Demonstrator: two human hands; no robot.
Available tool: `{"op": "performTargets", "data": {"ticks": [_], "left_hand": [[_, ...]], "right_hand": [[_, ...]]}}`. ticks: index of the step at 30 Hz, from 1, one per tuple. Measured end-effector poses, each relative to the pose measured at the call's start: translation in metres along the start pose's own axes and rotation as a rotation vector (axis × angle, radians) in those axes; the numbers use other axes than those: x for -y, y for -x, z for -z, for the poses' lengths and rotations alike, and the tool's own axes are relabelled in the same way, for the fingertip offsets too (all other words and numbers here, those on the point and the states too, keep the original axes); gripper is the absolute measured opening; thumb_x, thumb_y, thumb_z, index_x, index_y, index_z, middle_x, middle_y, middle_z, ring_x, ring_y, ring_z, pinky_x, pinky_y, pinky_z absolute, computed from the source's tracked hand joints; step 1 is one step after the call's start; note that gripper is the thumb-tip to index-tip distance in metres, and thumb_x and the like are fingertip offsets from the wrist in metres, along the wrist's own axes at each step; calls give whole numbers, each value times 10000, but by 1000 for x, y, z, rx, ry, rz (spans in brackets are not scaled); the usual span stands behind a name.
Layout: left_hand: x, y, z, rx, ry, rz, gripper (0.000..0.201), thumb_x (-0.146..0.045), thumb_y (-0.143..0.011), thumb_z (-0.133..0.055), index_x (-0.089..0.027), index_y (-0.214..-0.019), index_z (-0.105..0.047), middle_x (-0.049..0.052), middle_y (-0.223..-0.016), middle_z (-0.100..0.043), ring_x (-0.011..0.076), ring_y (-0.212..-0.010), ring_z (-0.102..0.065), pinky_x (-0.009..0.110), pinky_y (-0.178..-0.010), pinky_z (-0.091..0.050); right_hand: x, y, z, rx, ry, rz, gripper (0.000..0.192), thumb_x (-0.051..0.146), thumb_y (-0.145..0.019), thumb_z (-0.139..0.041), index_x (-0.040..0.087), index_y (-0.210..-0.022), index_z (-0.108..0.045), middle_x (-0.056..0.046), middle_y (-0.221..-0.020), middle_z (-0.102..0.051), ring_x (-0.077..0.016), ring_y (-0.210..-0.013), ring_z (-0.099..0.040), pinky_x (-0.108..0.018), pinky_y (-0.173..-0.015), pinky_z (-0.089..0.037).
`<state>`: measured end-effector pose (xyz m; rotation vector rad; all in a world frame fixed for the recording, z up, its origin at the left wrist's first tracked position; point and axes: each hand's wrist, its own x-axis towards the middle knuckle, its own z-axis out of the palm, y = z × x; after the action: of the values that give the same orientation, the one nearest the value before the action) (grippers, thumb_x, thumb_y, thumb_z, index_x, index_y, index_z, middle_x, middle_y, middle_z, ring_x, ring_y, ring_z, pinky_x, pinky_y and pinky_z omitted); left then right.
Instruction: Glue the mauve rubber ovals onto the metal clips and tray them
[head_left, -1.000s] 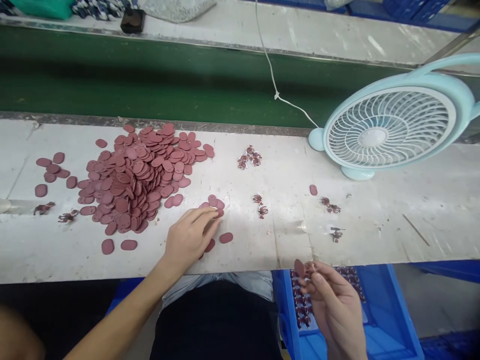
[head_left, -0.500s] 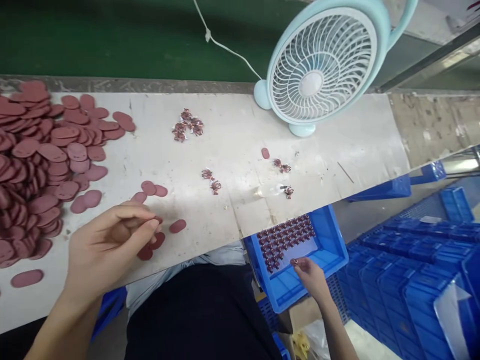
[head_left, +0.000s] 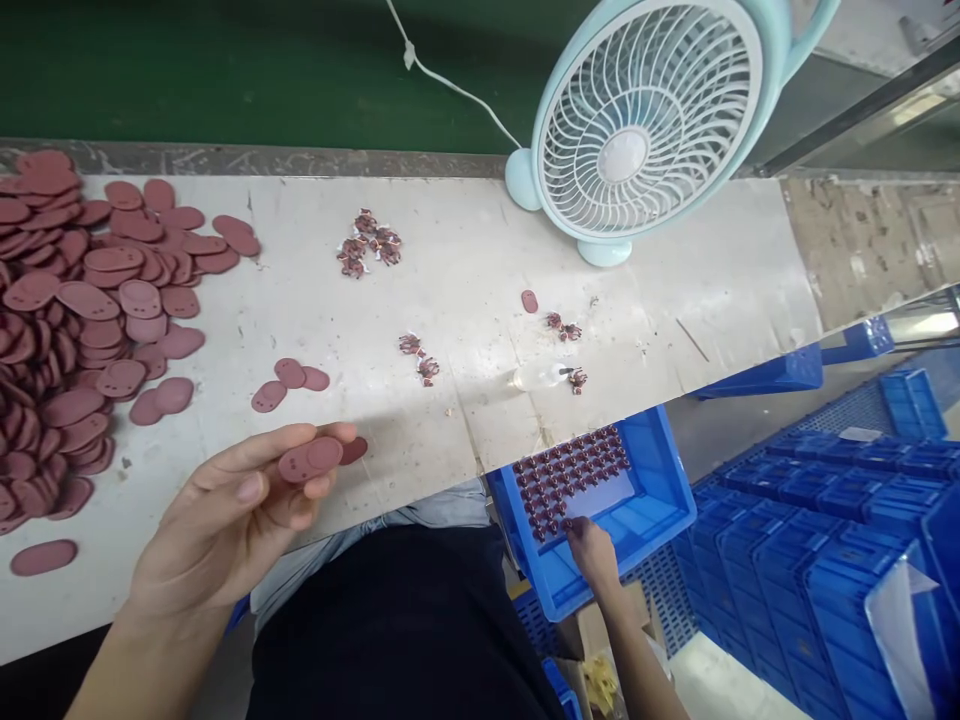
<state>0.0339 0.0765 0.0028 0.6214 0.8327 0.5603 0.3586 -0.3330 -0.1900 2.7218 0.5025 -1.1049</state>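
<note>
My left hand [head_left: 232, 515] hovers over the front edge of the white worktable [head_left: 465, 250] and holds a maroon oval tag [head_left: 309, 459] between thumb and fingers. A big pile of the same maroon oval tags [head_left: 67, 310] lies to its left. My right hand [head_left: 591, 545] reaches down into a blue bin [head_left: 645, 525] below the table's edge, fingertips at the rows of small dark red pieces [head_left: 574, 475] laid out in it. Whether it grips one is hidden by the fingers.
A pale blue desk fan [head_left: 645, 120] stands at the table's back right, its white cord [head_left: 450, 85] running over the green conveyor belt [head_left: 225, 70]. Small clusters of red pieces [head_left: 367, 243] lie scattered on the table. Stacked blue crates [head_left: 840, 540] fill the floor at right.
My left hand has lifted one oval tag off the table and turned palm up. My right hand went down from in front of the table into the blue bin.
</note>
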Motion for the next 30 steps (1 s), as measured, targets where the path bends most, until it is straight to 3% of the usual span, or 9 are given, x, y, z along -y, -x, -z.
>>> {"op": "performTargets", "data": {"ticks": [5, 11, 16, 18, 20, 22, 25, 27, 30], "left_hand": [[7, -2, 1, 210, 117, -34, 288, -168, -851, -747, -231, -1130, -776, 137, -1181, -769, 114, -720, -698, 125, -545, -565], [8, -1, -3, 244, 159, -84, 241, -169, -883, -718, -233, -1109, -775, 101, -1173, -776, 111, -736, -709, 140, -584, -593], [14, 7, 4, 122, 135, -62, 272, -230, -832, -780, -236, -1105, -771, 73, -1123, -794, 230, -896, -763, 178, -550, -605], [21, 9, 5, 75, 133, -16, 294, -233, -799, -811, -223, -1091, -777, 77, -1126, -793, 260, -964, -763, 158, -547, -594], [31, 11, 2, 52, 150, 43, 277, -229, -790, -819, -218, -1065, -786, 80, -1134, -791, 255, -995, -759, 143, -577, -591], [40, 12, -5, 55, 179, 94, 254, -218, -812, -799, -219, -1065, -787, 86, -1154, -784, 240, -1011, -754, 138, -614, -591], [50, 15, -18, 105, 222, 141, 254, -184, -846, -760, -219, -1097, -776, 102, -1217, -759, 223, -1031, -747, 142, -669, -590], [53, 17, -25, 145, 245, 146, 255, -170, -857, -745, -214, -1106, -770, 108, -1234, -751, 213, -1031, -744, 155, -707, -593], [53, 20, -31, 165, 274, 136, 243, -172, -856, -746, -207, -1095, -772, 99, -1191, -768, 202, -1006, -748, 176, -752, -598]], "right_hand": [[3, -3, -2, 0, -38, -34, 300, 358, -974, -634, 166, -1204, -633, -88, -1223, -653, -237, -1066, -657, -457, -914, -560], [16, 3, 7, -39, -231, -96, 276, 338, -963, -652, 167, -1179, -642, -81, -1203, -658, -231, -1047, -661, -443, -901, -564], [41, 24, 52, -228, -600, -105, 235, 359, -944, -665, 152, -1055, -651, -59, -1042, -680, -211, -944, -663, -405, -847, -557], [66, 38, 77, -295, -823, -41, 288, 437, -917, -673, 168, -1013, -635, -42, -928, -672, -205, -869, -659, -349, -763, -555], [102, 56, 99, -277, -1075, 74, 368, 548, -886, -661, 198, -992, -622, -12, -835, -642, -178, -768, -641, -281, -640, -535], [146, 76, 116, -140, -1318, 208, 416, 625, -884, -607, 216, -963, -622, 18, -753, -594, -137, -650, -593, -227, -515, -490], [210, 97, 130, 178, -1541, 348, 554, 703, -915, -481, 184, -989, -662, 33, -664, -509, -90, -489, -471, -164, -321, -351], [244, 98, 135, 446, -1749, 428, 620, 699, -947, -426, 150, -1125, -653, 31, -696, -514, -63, -464, -441, -118, -265, -299], [275, 79, 146, 927, -2151, 556, 576, 569, -968, -535, 125, -1336, -521, 9, -823, -586, -39, -541, -537, -45, -317, -389]]}}
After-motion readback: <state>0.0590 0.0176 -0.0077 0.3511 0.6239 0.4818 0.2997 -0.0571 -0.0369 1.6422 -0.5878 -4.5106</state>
